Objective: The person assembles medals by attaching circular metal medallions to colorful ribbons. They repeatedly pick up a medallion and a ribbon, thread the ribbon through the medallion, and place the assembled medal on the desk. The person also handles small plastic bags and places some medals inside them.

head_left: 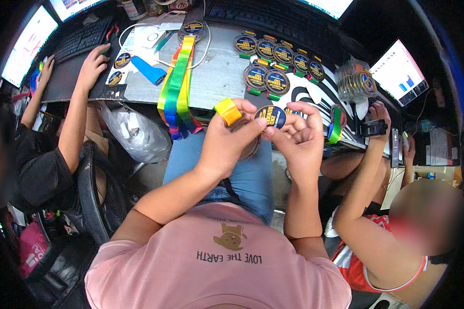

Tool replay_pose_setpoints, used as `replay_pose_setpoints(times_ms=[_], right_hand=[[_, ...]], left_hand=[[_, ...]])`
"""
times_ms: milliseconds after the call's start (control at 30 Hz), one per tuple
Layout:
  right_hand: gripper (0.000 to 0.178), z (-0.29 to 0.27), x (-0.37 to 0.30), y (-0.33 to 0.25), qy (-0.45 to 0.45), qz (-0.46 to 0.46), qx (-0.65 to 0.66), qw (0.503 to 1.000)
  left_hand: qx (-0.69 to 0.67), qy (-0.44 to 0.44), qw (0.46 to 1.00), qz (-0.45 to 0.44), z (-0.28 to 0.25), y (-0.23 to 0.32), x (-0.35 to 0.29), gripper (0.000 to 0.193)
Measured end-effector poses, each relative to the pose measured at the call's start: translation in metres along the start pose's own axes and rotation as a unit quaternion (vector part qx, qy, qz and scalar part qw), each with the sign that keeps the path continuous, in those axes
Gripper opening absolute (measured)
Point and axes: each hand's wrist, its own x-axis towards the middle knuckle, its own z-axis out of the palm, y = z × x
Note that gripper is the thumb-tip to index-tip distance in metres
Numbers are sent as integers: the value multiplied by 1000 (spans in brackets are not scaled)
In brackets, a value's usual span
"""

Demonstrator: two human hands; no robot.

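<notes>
Above my lap, near the table's front edge, both hands are close together. A round dark-blue label [271,117] with yellow and white print is pinched between them. My left hand [229,139] is closed, thumb at the label's left side. A yellow-orange ribbon [228,111] loops up beside its fingers, and a metal medal rim [251,148] shows partly below the palm. My right hand [300,136] holds the label's lower right edge between thumb and finger, its other fingers curled. Part of another dark-blue round piece [292,112] shows behind those fingers.
Several medals [282,53] lie in rows on the table beyond my hands. A medal with rainbow ribbons [179,87] hangs over the edge, near a blue strap [148,70]. More medals are stacked [357,82] at right. People sit on both sides; a plastic bag [136,135] hangs left.
</notes>
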Motion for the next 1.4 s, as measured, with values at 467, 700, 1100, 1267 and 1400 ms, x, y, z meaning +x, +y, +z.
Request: replay_pose_setpoints(times_ms=[467,700,1100,1267,1400], right_hand=[[34,12,-6,-19,-32,1,55,998],[34,7,-7,-21,-20,-18,-20,999],[36,5,-13,-21,11,-79,-188,979],[37,8,-13,-20,39,-141,-260,955],[37,9,-13,-21,36,-155,-282,946]], left_hand=[[22,3,996,84,-7,22,-1,36],[-42,-59,997,-11,-13,34,-4,33],[104,-55,992,44,-9,37,-8,40],[117,-31,991,51,-1,35,-10,37],[121,-28,990,68,0,32,-10,38]])
